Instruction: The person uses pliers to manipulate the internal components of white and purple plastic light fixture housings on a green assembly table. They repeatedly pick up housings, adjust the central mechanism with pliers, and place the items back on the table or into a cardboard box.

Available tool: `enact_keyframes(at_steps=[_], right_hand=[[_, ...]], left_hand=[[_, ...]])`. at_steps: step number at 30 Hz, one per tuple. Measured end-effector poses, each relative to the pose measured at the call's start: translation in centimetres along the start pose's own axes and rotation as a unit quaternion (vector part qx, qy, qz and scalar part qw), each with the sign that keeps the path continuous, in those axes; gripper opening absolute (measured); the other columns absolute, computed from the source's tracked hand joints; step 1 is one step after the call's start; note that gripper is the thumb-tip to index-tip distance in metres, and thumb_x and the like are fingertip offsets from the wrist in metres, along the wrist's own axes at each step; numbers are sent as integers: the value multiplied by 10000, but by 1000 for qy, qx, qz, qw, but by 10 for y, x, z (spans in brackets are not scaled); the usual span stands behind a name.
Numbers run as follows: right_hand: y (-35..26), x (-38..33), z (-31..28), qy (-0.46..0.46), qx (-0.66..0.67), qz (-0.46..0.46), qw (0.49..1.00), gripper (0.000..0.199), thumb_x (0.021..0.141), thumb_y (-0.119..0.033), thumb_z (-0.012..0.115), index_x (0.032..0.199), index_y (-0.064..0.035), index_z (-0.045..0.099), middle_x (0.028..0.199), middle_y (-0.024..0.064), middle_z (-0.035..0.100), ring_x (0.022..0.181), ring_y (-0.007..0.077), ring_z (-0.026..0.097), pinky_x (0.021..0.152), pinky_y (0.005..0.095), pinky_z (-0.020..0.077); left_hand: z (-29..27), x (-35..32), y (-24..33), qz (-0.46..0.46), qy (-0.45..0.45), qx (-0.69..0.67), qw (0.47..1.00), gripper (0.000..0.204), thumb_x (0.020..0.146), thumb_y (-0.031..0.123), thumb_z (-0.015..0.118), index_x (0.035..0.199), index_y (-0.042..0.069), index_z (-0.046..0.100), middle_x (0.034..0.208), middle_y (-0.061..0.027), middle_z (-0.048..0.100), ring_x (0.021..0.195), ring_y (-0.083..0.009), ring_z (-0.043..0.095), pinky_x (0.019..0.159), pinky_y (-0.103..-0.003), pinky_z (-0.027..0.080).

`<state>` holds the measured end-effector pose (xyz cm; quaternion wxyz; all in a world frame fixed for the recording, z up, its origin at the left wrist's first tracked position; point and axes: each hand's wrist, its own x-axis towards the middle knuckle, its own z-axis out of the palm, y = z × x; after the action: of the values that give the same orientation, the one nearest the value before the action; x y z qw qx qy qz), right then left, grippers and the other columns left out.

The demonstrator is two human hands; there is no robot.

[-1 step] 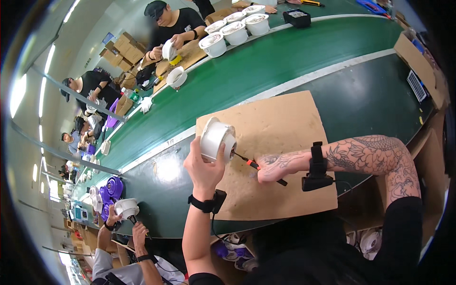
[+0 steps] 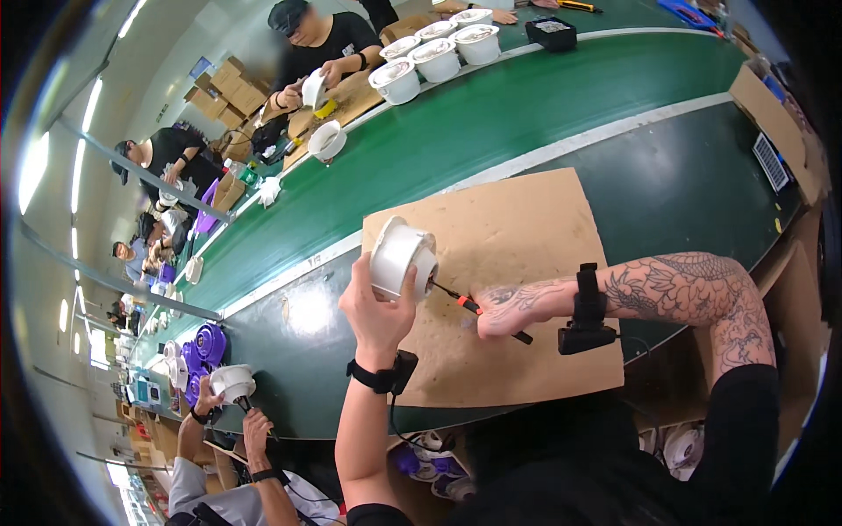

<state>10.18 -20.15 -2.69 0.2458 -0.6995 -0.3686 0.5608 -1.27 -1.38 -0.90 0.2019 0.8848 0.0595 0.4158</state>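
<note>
A white round plastic housing [image 2: 396, 261] is tilted on its side above the brown cardboard sheet [image 2: 517, 379]. My left hand [image 2: 379, 309] is closed around it from below, the thumb along its near side. In my right hand [image 2: 507, 309] is a screwdriver [image 2: 467, 303] with an orange-and-black handle. Its dark shaft points left, and the tip meets the open end of the housing; whether it sits in a screw is hidden. The fingers of my right hand are partly turned from view, curled over the handle, whose black end sticks out below the palm.
A green conveyor belt [image 2: 561, 96] runs beyond the sheet, with several white tubs [image 2: 434, 61] along its far side. At left, another person's hands [image 2: 256, 431] hold a white part near purple housings [image 2: 209, 344]. A cardboard box [image 2: 776, 131] stands right.
</note>
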Motion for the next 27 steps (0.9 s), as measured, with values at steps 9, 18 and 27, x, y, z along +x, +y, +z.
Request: enact_keyframes(at_steps=[9, 18, 27], right_hand=[[-3, 9, -9, -57, 34, 1, 998, 330, 681, -187, 635, 937, -14, 520, 749, 96, 523, 650, 204, 490, 537, 367, 352], [-10, -2, -26, -100, 76, 45, 991, 374, 662, -181, 638, 998, -46, 546, 841, 67, 531, 737, 185, 482, 607, 336, 357], [9, -9, 6, -423, 505, -177, 731, 701, 576, 13, 528, 1276, -6, 493, 1142, 105, 591, 1124, 262, 578, 1075, 375, 407]], left_hand=[[-5, -24, -23, -47, -27, 8, 999, 484, 788, 271, 823, 1109, -2, 584, 700, -126, 626, 534, -252, 619, 520, -311, 490], [7, -41, -39, -13, 13, 13, 1000, 562, 785, 297, 824, 1156, -35, 562, 847, -160, 655, 611, -256, 651, 557, -311, 511], [-7, -30, -24, 76, 254, -49, 963, 751, 858, 583, 662, 1128, -99, 498, 954, -213, 639, 807, -278, 681, 668, -351, 538]])
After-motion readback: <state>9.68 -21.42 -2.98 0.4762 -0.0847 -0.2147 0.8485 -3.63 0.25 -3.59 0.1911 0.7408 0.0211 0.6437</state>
